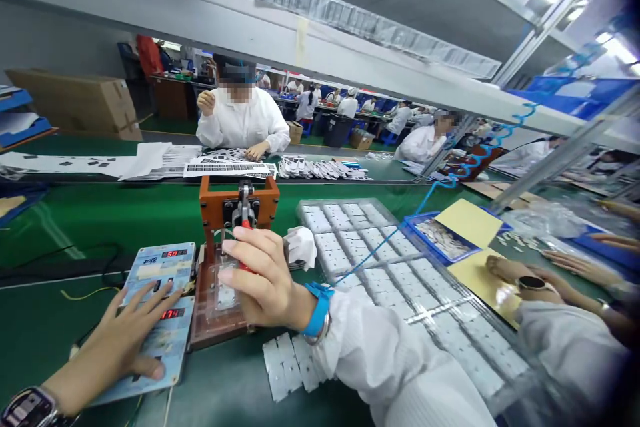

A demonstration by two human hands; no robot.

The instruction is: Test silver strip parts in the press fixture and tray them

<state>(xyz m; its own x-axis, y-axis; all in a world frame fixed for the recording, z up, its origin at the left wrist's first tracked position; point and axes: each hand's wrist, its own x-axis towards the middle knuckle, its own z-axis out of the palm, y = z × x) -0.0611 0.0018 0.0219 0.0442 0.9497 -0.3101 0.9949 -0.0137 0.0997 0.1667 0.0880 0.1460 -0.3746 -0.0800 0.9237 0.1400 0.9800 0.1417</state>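
My right hand (pixel 267 280), with a blue strap at its wrist, is wrapped around the red handle of a toggle clamp (pixel 245 203). The clamp is mounted on an orange-brown press fixture (pixel 210 213). Under my fingers, a clear plate (pixel 220 303) covers part of the fixture's base; what lies beneath is partly hidden. My left hand (pixel 133 330) rests with fingers spread on a light-blue control box (pixel 180 267) with red number displays. Several white metal plates (pixel 283 370) lie on the bench below my right wrist.
Clear trays of white plates (pixel 395 273) fill the bench to the right. Beyond them are a blue bin of small parts (pixel 445 240) and a co-worker's hands on yellow sheets (pixel 463 273). A coiled blue hose (pixel 430 197) hangs across. Opposite, a person in white sits behind paper strips (pixel 225 170).
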